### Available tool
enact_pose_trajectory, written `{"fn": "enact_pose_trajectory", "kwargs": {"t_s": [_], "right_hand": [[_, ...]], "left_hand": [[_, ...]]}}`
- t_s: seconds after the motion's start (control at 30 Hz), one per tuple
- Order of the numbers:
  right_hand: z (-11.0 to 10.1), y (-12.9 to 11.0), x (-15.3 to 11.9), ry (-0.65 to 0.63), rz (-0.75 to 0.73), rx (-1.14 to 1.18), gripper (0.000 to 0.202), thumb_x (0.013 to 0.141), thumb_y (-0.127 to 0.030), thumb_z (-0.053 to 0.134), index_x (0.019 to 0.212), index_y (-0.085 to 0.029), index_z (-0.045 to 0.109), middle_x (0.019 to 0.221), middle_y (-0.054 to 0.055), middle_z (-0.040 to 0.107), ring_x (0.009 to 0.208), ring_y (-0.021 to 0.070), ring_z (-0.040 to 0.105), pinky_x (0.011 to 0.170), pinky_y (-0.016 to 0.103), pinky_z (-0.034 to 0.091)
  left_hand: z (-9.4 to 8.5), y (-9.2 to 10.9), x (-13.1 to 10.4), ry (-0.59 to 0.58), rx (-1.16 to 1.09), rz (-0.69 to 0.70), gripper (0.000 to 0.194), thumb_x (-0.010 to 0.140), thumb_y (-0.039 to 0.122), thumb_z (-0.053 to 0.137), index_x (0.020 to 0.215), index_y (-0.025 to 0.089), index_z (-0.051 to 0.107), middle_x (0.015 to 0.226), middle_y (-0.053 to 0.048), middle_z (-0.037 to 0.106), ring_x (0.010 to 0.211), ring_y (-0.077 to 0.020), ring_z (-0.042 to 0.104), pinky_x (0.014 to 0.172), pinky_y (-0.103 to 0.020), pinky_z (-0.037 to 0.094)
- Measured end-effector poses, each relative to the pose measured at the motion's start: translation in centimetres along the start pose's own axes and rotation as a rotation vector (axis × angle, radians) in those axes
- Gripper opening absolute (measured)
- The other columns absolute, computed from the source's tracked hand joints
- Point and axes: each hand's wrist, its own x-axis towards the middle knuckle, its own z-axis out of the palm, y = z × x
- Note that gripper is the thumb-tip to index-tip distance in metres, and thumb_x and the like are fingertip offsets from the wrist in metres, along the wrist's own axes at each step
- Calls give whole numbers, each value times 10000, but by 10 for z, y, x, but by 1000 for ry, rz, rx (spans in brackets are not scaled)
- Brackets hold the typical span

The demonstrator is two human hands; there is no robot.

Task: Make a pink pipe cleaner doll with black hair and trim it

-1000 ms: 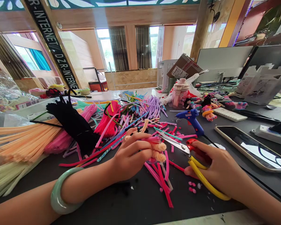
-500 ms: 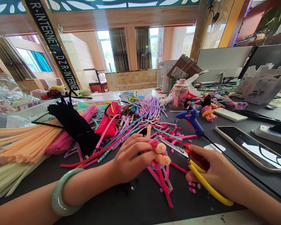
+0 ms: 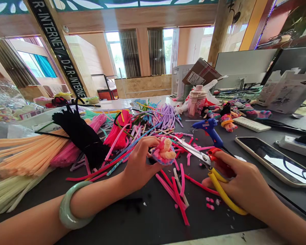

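My left hand [image 3: 140, 166], with a jade-green bangle [image 3: 66, 207] on its wrist, pinches a small pipe-cleaner doll [image 3: 165, 151] in pink, blue and peach. Part of the doll is hidden behind my fingers. In my right hand [image 3: 241, 183] are scissors [image 3: 195, 152] with one red and one yellow handle, their blades pointing up and left towards the doll, apart from it as far as I can see. Cut pink, red and white pipe cleaners [image 3: 180, 197] lie on the dark tabletop below the doll.
Bundles of peach [image 3: 28, 153], black [image 3: 79, 132] and hot-pink pipe cleaners [image 3: 119, 127] cover the left side. A blue glue gun [image 3: 208, 129] trails its cord beyond the scissors. At the right lie a phone [image 3: 277, 160] and a power strip [image 3: 298, 146]. A pink bottle [image 3: 197, 100] stands behind.
My left hand has raised and turned the doll, so its peach stem no longer sticks up. The scissors have shifted slightly right, with their blades raised a little.
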Motion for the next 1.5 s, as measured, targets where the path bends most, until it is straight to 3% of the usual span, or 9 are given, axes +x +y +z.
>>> {"fn": "enact_pose_trajectory", "kwargs": {"t_s": [0.1, 0.23, 0.47, 0.7, 0.9, 1.1, 1.33, 1.5], "right_hand": [[0, -2, 0, 107, -72, -57, 435, 718, -699, 584, 727, -265, 610, 477, -38, 499, 396, 132, 424, 392, 273, 334], [3, 2, -4, 164, -125, -121, 409, 770, -667, 549, 784, -262, 604, 554, -12, 572, 431, 148, 479, 441, 291, 355], [4, 16, -9, 174, -298, -221, 252, 810, -509, 609, 873, -265, 600, 676, -3, 650, 500, 162, 582, 495, 286, 410], [3, 26, -9, 213, -431, -342, 228, 776, -445, 644, 884, -246, 619, 762, 18, 702, 604, 172, 648, 535, 270, 430], [2, 26, -7, 197, -519, -363, 221, 780, -402, 654, 912, -234, 598, 790, 11, 703, 634, 156, 660, 579, 251, 452], [3, 12, -4, 323, -565, -345, 160, 896, -378, 524, 854, -225, 541, 681, 5, 673, 529, 135, 622, 519, 254, 432], [1, 15, -2, 312, -628, -354, 74, 877, -295, 551, 868, -223, 562, 684, -15, 705, 558, 114, 668, 505, 206, 448], [0, 15, -2, 319, -631, -347, 52, 864, -254, 542, 850, -222, 581, 658, -23, 695, 538, 99, 652, 491, 190, 428]], "left_hand": [[-1, 0, 0, -75, 48, -76, 388, 819, 342, 772, 1106, 237, 533, 1086, -59, 709, 946, -202, 706, 716, -278, 566], [-3, 1, 3, -184, 191, -89, 413, 819, 373, 768, 1159, 232, 579, 1059, -58, 755, 908, -233, 715, 792, -340, 518], [-2, -1, 3, -61, 296, -40, 338, 881, 391, 693, 1157, 230, 583, 982, -42, 770, 857, -241, 693, 828, -369, 435], [-4, -1, 3, 25, 293, 28, 292, 958, 365, 573, 1200, 210, 519, 1076, -70, 746, 888, -232, 682, 842, -372, 421], [-5, 4, 1, -24, 284, 122, 286, 991, 371, 495, 1221, 201, 474, 1073, -83, 746, 874, -224, 681, 922, -400, 373], [-7, 5, -2, -136, 296, 74, 291, 983, 318, 479, 1244, 190, 459, 1156, -111, 729, 916, -235, 691, 999, -441, 346], [-6, 5, 0, -133, 252, 114, 303, 986, 316, 490, 1259, 190, 445, 1138, -115, 703, 978, -248, 678, 968, -425, 425], [-6, 4, 0, -151, 235, 64, 327, 981, 339, 502, 1263, 181, 451, 1145, -129, 674, 975, -260, 666, 831, -372, 494]]}}
